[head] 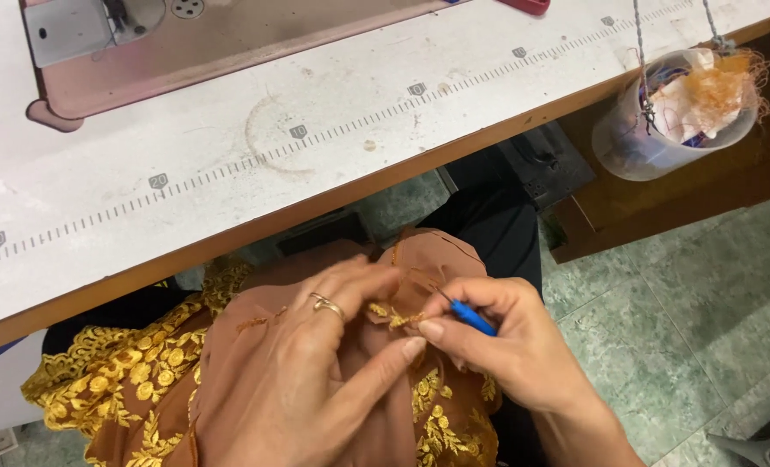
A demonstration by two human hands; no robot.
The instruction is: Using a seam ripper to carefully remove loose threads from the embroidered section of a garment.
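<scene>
— What are the two hands busy with?

— Both sit on a brown fabric [316,363] bunched in the person's lap, just below the front edge of the desk [229,164]. The left hand [316,363] lies flat over the cloth, fingers stretched out and close together, thumb tip pressing the fabric beside a bit of gold thread [400,319]. A ring [326,304] shows on one finger.

— And the right?

— The right hand [506,346] is curled, thumb and forefinger pinching a small blue-handled tool [471,317] (a seam ripper, by the look of it). Its thin metal tip points up and left, toward the gold thread between the two hands.

— Is the cloth plain?

— No. Gold floral embroidery [117,372] runs along its left side and again below the hands, lower middle.

— What else is about?

— On the white desk, a printed measuring scale [298,132] crosses on a slant, and the base of a sewing machine [186,52] sits at the top left. A clear plastic cup [670,130] hangs by cords off the desk's right end, stuffed with orange thread scraps [722,91]. Green tiled floor [688,320] lies to the right.
</scene>
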